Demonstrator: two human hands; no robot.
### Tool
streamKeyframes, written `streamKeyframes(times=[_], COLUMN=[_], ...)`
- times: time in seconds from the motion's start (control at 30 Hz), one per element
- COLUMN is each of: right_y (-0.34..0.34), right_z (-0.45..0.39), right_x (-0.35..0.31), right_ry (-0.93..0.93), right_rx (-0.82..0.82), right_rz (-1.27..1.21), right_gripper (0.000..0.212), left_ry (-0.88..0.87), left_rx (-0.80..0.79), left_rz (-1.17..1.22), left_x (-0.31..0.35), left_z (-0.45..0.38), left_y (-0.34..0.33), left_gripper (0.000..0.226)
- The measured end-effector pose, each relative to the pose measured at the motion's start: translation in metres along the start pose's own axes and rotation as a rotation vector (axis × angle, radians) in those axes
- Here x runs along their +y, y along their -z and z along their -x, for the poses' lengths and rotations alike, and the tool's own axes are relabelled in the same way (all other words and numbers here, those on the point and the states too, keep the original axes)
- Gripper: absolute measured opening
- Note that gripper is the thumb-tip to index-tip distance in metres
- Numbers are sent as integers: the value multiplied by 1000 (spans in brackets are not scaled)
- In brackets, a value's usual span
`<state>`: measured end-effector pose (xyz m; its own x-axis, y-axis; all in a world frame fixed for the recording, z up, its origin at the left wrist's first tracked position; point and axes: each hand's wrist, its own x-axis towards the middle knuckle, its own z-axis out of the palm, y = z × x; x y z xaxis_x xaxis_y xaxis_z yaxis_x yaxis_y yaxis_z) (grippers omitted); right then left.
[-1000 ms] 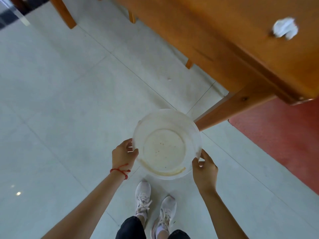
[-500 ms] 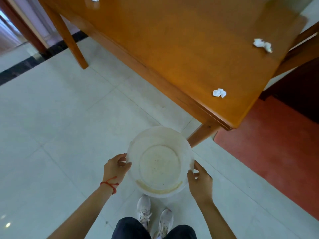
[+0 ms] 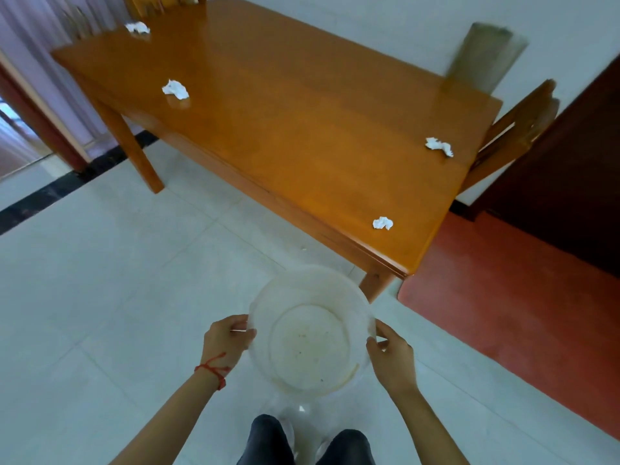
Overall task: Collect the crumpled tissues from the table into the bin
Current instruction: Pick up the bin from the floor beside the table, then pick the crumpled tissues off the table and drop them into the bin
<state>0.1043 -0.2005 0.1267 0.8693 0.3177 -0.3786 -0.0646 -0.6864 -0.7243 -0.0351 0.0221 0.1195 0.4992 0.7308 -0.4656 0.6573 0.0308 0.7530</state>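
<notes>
I hold a translucent white plastic bin in front of me, above the floor and just short of the table's near corner. My left hand grips its left rim and my right hand grips its right rim. The bin looks empty. Several crumpled white tissues lie on the orange wooden table: one near the front right corner, one at the right edge, one near the left edge and one at the far left corner.
A wooden chair stands at the table's right end, beside a dark cabinet. A red mat covers the floor on the right. Pale floor tiles spread to the left. My legs show below the bin.
The view has lifted and pulled back, so the whole tabletop and more tissues show. Both hands keep hold of the bin, which sits lower in view.
</notes>
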Motion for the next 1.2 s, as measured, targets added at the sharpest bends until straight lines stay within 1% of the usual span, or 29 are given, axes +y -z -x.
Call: streamKeyframes(times=[0.17, 0.4, 0.53, 0.67, 0.7, 0.8, 0.87, 1.03, 1.2], right_y=[12, 24, 34, 52, 57, 66, 70, 65, 58], right_z=[-11, -36, -66, -99, -108, -144, -169, -212, -236], right_x=[-12, -32, -34, -44, -46, -48, -52, -59, -61], right_ry=[54, 94, 138, 141, 137, 258, 308, 324, 335], right_rx=[-34, -160, -146, -85, -70, 44, 73, 30, -12], right_rz=[23, 187, 227, 104, 82, 171, 196, 245, 326], right_gripper=[37, 33, 25, 8, 11, 32, 35, 42, 48], left_ry=[9, 77, 117, 158, 170, 196, 207, 246, 276], left_rx=[25, 80, 115, 165, 179, 229, 259, 326, 327], left_rz=[50, 174, 219, 238, 240, 238, 225, 211, 199], left_x=[10, 20, 27, 31, 32, 39, 46, 59, 65], left_z=[-1, -12, -23, -29, -30, -36, -39, -42, -44], left_y=[4, 2, -11, -26, -30, -38, -43, -56, -62], left_gripper=[25, 27, 27, 28, 29, 28, 28, 28, 26])
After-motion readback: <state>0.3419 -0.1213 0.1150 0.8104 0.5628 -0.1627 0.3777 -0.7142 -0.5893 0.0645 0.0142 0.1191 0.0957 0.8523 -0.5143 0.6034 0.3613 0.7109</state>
